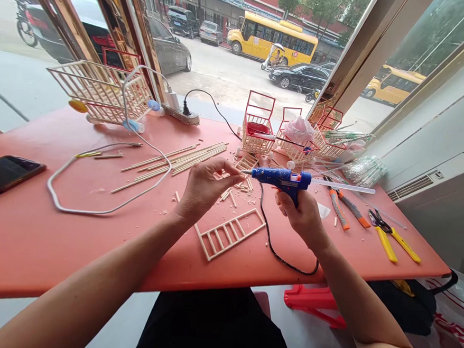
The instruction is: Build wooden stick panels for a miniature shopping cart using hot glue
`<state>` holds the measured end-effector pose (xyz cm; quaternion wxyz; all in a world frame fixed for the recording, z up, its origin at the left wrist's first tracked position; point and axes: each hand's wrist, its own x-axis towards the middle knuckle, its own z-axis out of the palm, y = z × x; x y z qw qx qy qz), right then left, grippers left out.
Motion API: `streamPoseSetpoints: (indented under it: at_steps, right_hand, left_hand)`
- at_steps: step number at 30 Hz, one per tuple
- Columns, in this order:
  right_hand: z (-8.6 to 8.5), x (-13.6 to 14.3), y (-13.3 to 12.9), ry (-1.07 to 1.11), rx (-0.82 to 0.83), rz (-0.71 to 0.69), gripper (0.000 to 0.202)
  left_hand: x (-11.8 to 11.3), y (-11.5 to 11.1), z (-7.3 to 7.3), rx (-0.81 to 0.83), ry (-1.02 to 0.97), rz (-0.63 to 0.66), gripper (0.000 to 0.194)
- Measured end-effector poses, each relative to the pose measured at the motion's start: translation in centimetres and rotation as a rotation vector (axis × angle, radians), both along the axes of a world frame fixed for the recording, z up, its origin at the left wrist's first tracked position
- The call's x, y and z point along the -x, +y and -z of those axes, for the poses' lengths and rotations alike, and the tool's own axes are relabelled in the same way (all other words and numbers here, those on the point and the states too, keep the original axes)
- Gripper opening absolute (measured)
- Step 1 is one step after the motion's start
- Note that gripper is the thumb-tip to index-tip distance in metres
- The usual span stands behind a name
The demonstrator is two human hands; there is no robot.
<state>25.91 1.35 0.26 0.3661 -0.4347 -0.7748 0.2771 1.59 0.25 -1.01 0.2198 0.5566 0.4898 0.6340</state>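
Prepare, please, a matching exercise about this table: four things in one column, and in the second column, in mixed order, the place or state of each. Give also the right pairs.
Things:
1. Glue gun
2. Phone
3. Frame
4. Power strip

Places and states:
A. Lies flat near the front edge of the table, with crossbars
B. Stands on the window side, with a black plug in it
C. Is held in the right hand
D. Lies at the left end, with a dark screen

Right pairs: 1-C, 2-D, 3-A, 4-B
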Motion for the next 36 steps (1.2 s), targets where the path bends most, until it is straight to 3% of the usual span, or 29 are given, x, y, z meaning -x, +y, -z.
streamPoseSetpoints:
  at_steps: [10,36]
  right_hand:
    - [0.35,-0.07,0.29,-0.001,-0.016,0.041,0.046]
    - [0.1,-0.11,-0.16,-0.083,-0.077,0.041,0.046]
  left_hand:
    - [-0.09,-0.08,0.11,0.031,-0.022,0.045,0.015]
    - [-0.07,-0.04,0.05,0.024,-0.015,0.009,0.028]
